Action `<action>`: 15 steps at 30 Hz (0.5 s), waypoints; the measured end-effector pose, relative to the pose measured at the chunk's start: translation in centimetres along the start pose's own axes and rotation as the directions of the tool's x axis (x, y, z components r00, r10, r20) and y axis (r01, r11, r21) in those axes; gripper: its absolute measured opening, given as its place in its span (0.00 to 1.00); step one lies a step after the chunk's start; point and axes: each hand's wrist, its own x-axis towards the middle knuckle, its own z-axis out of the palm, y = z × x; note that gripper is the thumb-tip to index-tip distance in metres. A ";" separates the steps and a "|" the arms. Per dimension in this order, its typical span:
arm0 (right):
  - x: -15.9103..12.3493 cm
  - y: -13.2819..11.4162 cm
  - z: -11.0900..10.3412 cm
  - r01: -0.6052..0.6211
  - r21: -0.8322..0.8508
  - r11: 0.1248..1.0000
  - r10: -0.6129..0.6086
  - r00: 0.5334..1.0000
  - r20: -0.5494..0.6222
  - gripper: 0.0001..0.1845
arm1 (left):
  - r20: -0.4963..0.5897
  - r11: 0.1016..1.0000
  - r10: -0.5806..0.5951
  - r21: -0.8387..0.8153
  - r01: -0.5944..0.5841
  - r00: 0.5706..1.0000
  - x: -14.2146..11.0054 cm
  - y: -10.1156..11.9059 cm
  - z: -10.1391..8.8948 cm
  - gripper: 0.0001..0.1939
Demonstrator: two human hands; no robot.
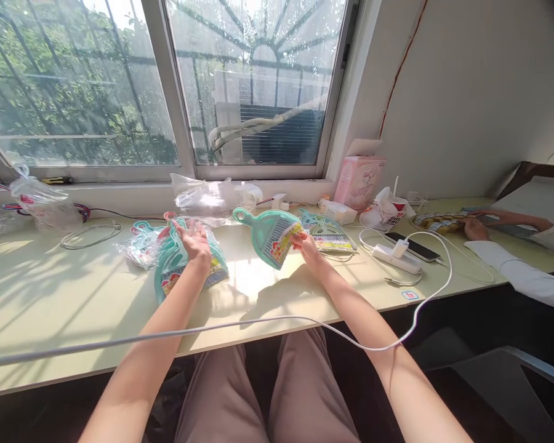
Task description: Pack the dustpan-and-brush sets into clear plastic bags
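Observation:
In my right hand [307, 245] is a small mint-green dustpan [263, 231] with a grey-bristled brush and a yellow printed label, pinched at its labelled edge. It is raised above the table, its looped handle pointing left. My left hand [194, 241] is at a pile of similar dustpan sets [216, 264], its fingers closed around the upper part of one near the handles; the fingertips are partly hidden. Clear plastic wrapping [138, 249] lies against that pile. Beyond my right hand, more dustpan sets [327, 234] rest flat on the table.
A white cable [277, 318] crosses in front of my forearms. On the right are a power strip [397, 258], a phone [413, 246] and a pink box [357, 181]. Plastic bags [44, 200] sit by the window. Another person's hands [477, 227] work at far right.

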 end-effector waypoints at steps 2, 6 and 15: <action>0.0 0.0 0.0 0.019 0.037 0.999 -0.016 0.998 -0.058 0.32 | 0.013 0.988 -0.153 0.013 0.153 0.988 -0.8 -0.7 0.2 0.35; -0.3 -0.5 0.3 -0.003 0.028 1.000 0.004 1.000 -0.010 0.33 | 0.426 0.876 -0.480 0.272 0.397 0.767 -4.6 -3.5 1.4 0.46; -0.4 -0.7 1.1 -0.083 -0.449 0.890 0.001 0.984 -0.180 0.22 | 0.516 0.829 -0.420 0.553 0.084 0.747 -7.0 -6.3 0.6 0.45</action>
